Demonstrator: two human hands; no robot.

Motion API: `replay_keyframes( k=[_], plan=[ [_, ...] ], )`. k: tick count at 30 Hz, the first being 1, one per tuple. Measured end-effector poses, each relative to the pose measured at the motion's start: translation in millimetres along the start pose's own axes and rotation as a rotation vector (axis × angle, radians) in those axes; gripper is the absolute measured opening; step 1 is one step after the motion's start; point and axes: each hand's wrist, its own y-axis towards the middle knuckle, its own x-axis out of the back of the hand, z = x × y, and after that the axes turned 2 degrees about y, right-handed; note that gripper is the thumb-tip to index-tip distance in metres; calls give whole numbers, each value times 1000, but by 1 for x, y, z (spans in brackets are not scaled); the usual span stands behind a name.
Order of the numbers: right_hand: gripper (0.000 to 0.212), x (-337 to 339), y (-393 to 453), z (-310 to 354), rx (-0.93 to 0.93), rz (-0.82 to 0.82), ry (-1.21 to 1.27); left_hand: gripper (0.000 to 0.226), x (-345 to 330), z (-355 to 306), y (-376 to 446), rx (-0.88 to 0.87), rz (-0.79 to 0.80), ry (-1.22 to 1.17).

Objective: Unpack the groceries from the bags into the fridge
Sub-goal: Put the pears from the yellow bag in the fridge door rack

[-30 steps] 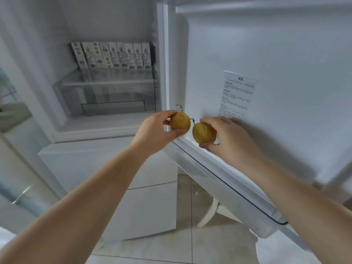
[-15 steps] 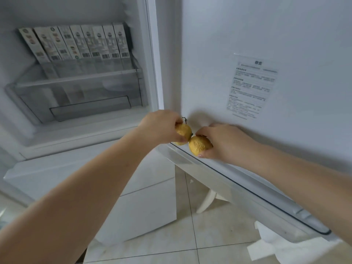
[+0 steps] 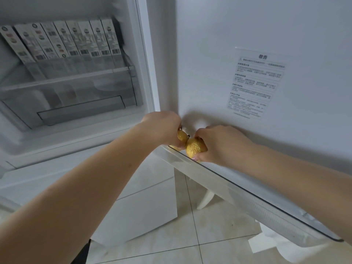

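Pears: two small yellow-brown fruits, the left pear and the right pear, are meeting at frame centre, right over the door shelf rim.
Change: a second ago they were hovering apart and higher; now they are dropping in side by side, so the placing looks nearly done.
Left hand: gripping its pear from above.
Right hand: curling round its pear.
Axis: both stems are pointing up and slightly toward each other, long axes roughly upright.
Fridge: cartons are lining the upper left.
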Motion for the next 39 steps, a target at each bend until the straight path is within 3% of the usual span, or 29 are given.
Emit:
replay_keyframes(
  k=[4, 12, 17, 23, 29, 33, 39],
  plan=[
    [56, 4, -2, 2, 15, 10, 21, 51, 0, 0, -6, 10, -39, -29],
    [46, 6, -6, -2, -6, 25, -6, 37, 3, 3, -23, 51, -92, -110],
    [49, 16, -16, -6, -18, 21, 6, 31, 4, 5, -41, 106, -172, -297],
    [31, 40, -57, -4, -70, 47, 307, 24, -6, -10, -79, 24, -231, -625],
    [9, 35, -88, -5, -97, 114, 484, 18, -28, -23, -92, -18, -368, -640],
    [9, 29, -98, -5, -116, 46, 535, 20, -32, -33, -101, 10, -456, -617],
    [20, 29, -125, -3, -175, -87, 575, 17, -31, -58, -127, -10, -591, -772]
  ],
)
